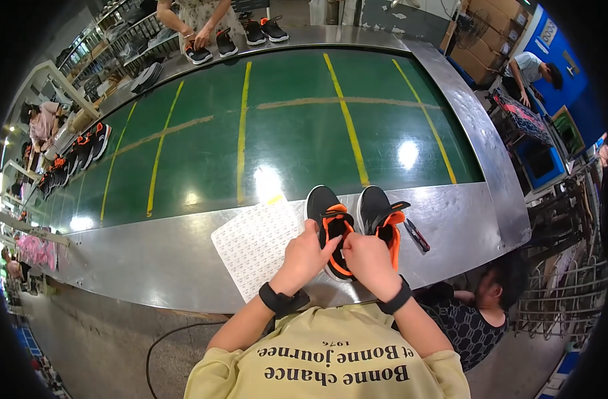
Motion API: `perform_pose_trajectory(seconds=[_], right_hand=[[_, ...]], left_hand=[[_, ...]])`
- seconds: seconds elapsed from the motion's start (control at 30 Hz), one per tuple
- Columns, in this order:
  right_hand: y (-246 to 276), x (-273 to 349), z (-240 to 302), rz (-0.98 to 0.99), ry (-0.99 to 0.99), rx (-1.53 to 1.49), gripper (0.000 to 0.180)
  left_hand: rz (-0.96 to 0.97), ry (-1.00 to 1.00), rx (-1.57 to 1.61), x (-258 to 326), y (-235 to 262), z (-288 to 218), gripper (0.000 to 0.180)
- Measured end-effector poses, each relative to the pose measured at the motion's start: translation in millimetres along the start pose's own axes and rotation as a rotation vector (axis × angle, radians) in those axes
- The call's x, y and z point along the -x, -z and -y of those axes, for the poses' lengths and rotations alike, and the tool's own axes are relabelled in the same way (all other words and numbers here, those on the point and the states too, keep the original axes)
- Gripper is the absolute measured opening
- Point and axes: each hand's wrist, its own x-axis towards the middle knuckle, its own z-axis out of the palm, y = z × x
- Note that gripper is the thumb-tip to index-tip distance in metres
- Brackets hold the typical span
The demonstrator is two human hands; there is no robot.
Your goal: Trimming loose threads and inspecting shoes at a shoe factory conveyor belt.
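Observation:
Two black shoes with orange lining stand side by side on the metal edge of a conveyor [151, 259]. My left hand [303, 256] and my right hand [365, 259] both grip the opening of the left shoe [327, 216], fingers at its orange collar. The right shoe [378, 211] stands just beside it, untouched. Both wrists wear black bands. A white sheet of small stickers [254, 243] lies flat to the left of my left hand.
A dark pen-like tool [417, 235] lies right of the shoes. The green belt [284, 133] with yellow lines stretches ahead. Across it, another person handles black shoes [207, 50]. More shoes line the far left [84, 149]. A seated person [480, 312] is at my lower right.

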Motion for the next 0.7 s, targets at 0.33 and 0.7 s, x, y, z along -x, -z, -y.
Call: perform_pose_trajectory(seconds=[0.33, 0.7], right_hand=[[-11.5, -20.8, -11.1, 0.239, -0.076, 0.142, 0.011], [-23.2, -22.5, -9.4, 0.229, -0.039, 0.238, 0.012]], left_hand=[[0.2, 0.233, 0.606, 11.7, -7.9, 27.7, 0.031], [0.198, 0.273, 0.725, 12.0, -9.3, 25.6, 0.031]])
